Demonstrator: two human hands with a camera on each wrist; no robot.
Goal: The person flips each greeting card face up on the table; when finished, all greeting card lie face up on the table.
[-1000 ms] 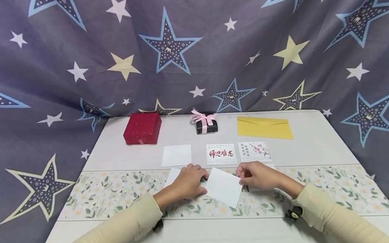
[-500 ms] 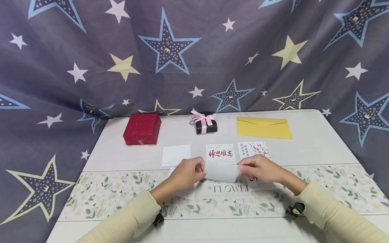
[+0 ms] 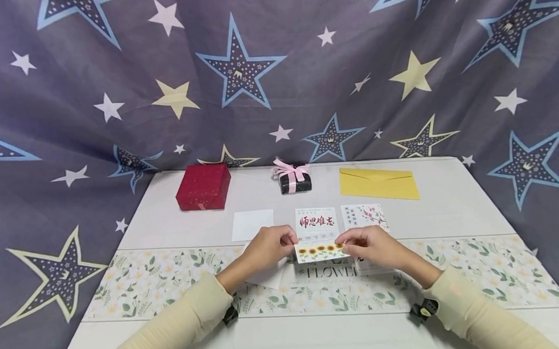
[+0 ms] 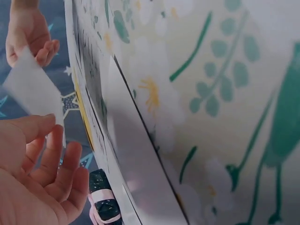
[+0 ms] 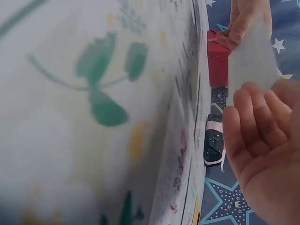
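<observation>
A white card with a row of sunflowers [image 3: 320, 251] is held up by its two sides, tilted above the table. My left hand [image 3: 268, 248] pinches its left edge between thumb and fingers. On the opposite edge, my right hand [image 3: 372, 248] pinches it too. Both wrist views show only the pale back of this card [image 4: 35, 89]. Below my left hand lies a plain white card [image 3: 267, 278]; under my right hand, a printed card [image 3: 368, 267] is mostly covered. Just behind are a card with red characters [image 3: 316, 221] and a card with red blossoms [image 3: 366, 215].
Another plain white card [image 3: 252, 226] lies at the left of the back row. Farther back stand a red box [image 3: 203, 187] and a black gift box with pink ribbon [image 3: 295, 180], beside a yellow envelope [image 3: 379, 183]. A floral band [image 3: 170, 280] crosses the table.
The held card has been lifted and turned over: its plain white side faced up before, and now the sunflower print shows. Lettering on the floral band beneath has come into sight.
</observation>
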